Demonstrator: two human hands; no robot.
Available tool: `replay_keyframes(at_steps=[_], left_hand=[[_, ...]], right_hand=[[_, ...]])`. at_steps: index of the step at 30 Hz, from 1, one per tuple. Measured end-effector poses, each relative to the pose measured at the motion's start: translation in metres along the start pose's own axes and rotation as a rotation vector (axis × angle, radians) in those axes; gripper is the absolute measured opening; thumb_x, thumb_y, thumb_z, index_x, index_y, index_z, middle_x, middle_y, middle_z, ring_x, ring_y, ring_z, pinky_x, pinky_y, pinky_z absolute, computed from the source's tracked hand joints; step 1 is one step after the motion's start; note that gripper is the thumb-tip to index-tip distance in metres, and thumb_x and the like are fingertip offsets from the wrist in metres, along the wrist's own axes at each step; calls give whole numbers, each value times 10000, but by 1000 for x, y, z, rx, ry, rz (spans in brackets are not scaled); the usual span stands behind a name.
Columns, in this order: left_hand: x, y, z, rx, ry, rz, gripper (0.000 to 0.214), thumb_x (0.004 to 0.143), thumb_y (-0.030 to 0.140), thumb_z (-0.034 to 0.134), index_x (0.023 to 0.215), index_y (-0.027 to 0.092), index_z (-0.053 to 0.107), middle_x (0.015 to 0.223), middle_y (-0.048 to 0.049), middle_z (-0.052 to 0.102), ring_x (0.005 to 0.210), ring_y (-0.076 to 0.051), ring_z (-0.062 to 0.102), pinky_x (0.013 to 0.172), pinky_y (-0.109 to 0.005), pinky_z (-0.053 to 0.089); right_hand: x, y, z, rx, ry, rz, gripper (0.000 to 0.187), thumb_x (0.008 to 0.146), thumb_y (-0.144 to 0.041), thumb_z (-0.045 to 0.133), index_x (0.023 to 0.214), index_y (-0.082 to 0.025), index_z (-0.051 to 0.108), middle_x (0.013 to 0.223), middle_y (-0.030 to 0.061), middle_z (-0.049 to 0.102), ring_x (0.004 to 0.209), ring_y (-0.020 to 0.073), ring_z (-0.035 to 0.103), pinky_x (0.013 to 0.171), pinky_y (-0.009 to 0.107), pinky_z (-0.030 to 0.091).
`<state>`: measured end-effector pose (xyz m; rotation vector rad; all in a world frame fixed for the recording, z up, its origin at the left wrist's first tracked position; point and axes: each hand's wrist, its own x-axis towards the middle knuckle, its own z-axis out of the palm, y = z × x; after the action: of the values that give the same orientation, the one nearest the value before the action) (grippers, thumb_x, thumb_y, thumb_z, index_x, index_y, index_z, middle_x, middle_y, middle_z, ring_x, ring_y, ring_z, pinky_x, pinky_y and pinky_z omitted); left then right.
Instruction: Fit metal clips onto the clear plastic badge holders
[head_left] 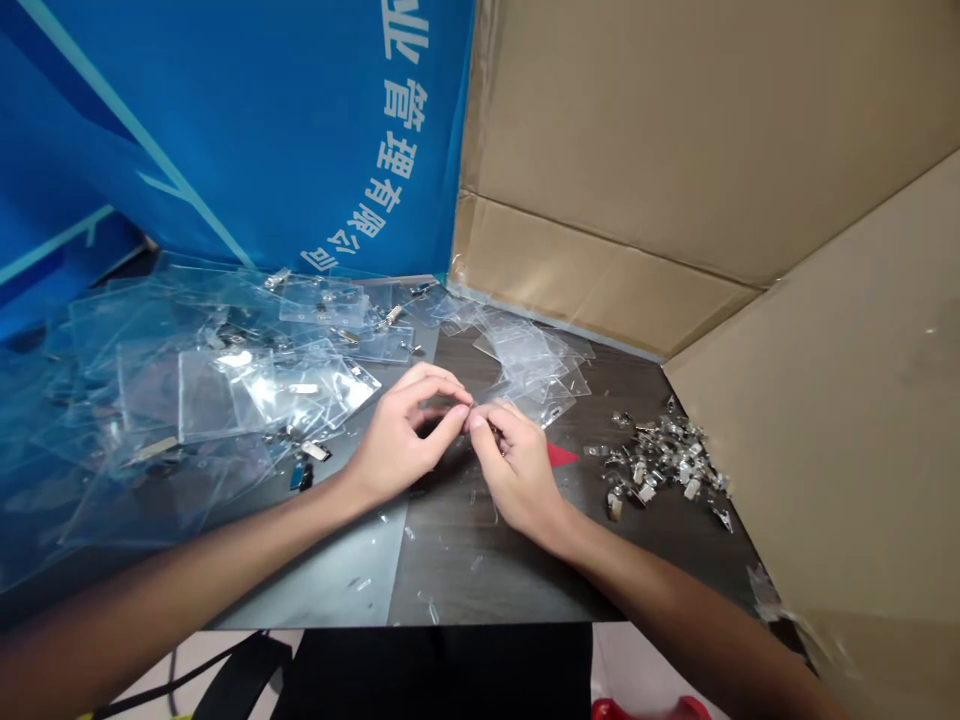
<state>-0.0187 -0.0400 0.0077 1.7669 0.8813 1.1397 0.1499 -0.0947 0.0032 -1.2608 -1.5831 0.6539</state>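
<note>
My left hand [409, 425] and my right hand [517, 460] meet over the middle of the table, fingertips pinched together. Whatever lies between them is small and mostly hidden by the fingers; I cannot make out what it is. Just behind the hands is a loose stack of clear plastic sleeves [525, 350]. A bit of red [561, 456] shows beside my right hand. Further right lies a heap of small metal clips [667, 455] with clear straps. To the left spreads a big pile of clear badge holders [217, 395], some with metal clips attached.
A blue printed panel [247, 130] with white characters stands behind the left pile. Cardboard walls [615, 130] close off the back and right. Small clear scraps [431, 605] are scattered near the front edge of the dark table [517, 585].
</note>
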Motion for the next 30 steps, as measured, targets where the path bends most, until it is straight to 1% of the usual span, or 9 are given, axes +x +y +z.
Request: replay_keyframes(at_steps=[6, 9, 14, 18, 21, 24, 26, 28, 30], left_hand=[[7, 3, -10, -51, -190, -78, 236, 883, 351, 807, 1016, 191, 695, 1413, -173, 700, 1259, -300, 723, 769, -310, 668], [9, 3, -11, -66, -232, -97, 295, 879, 336, 810, 1039, 206, 599, 1395, -173, 746, 1272, -304, 736, 744, -284, 642], [5, 4, -7, 122, -209, -33, 347, 863, 293, 764, 1124, 216, 549, 1390, -169, 708, 1158, -281, 753, 608, -250, 608], [-3, 2, -1, 178, -166, 67, 380, 862, 218, 689, 1200, 220, 518, 1468, -188, 625, 1333, -327, 694, 656, -265, 648], [-6, -2, 2, 170, -147, 86, 424, 855, 163, 646, 1235, 235, 472, 1485, -194, 597, 1425, -350, 657, 667, -264, 640], [-2, -7, -2, 138, -112, 46, 493, 836, 131, 637, 1259, 252, 416, 1498, -198, 607, 1469, -366, 641, 663, -255, 625], [4, -12, -7, 111, -84, 28, 517, 836, 123, 630, 1272, 259, 387, 1514, -197, 612, 1463, -360, 652, 697, -275, 634], [9, -16, -12, 88, -69, 20, 524, 846, 125, 620, 1283, 266, 367, 1522, -192, 619, 1430, -343, 678, 761, -318, 648], [12, -20, -14, 71, -80, 15, 513, 867, 132, 607, 1290, 271, 352, 1520, -188, 624, 1397, -328, 701, 840, -377, 659]], right_hand=[[-2, 7, -12, -45, -91, -61, 329, 1012, -270, 535, 684, -245, 535, 704, -1, 603, 697, 178, 559, 703, 322, 435], [1, 12, -19, -76, -147, -116, 347, 988, -256, 543, 650, -250, 464, 658, -17, 544, 644, 162, 507, 675, 321, 401], [2, 15, -20, -129, -166, -176, 343, 962, -251, 548, 649, -256, 407, 650, -26, 494, 617, 150, 461, 654, 316, 382], [1, 15, -19, -139, -205, -173, 316, 956, -233, 545, 658, -250, 441, 677, -22, 515, 632, 148, 466, 678, 313, 399], [1, 13, -20, -105, -246, -158, 313, 956, -226, 550, 656, -241, 463, 681, -26, 492, 648, 147, 459, 681, 317, 380], [3, 12, -21, 22, -291, -69, 208, 956, -223, 563, 756, -215, 619, 776, -14, 559, 688, 143, 484, 702, 317, 380], [6, 14, -21, 171, -310, 37, 159, 941, -225, 573, 933, -209, 731, 856, -9, 592, 725, 145, 498, 725, 315, 394], [10, 20, -20, 340, -311, 149, 265, 911, -225, 578, 1093, -222, 772, 864, -20, 555, 726, 147, 476, 719, 311, 394], [14, 26, -19, 483, -286, 252, 332, 897, -243, 593, 1173, -228, 778, 851, -28, 511, 710, 146, 443, 693, 305, 380]])
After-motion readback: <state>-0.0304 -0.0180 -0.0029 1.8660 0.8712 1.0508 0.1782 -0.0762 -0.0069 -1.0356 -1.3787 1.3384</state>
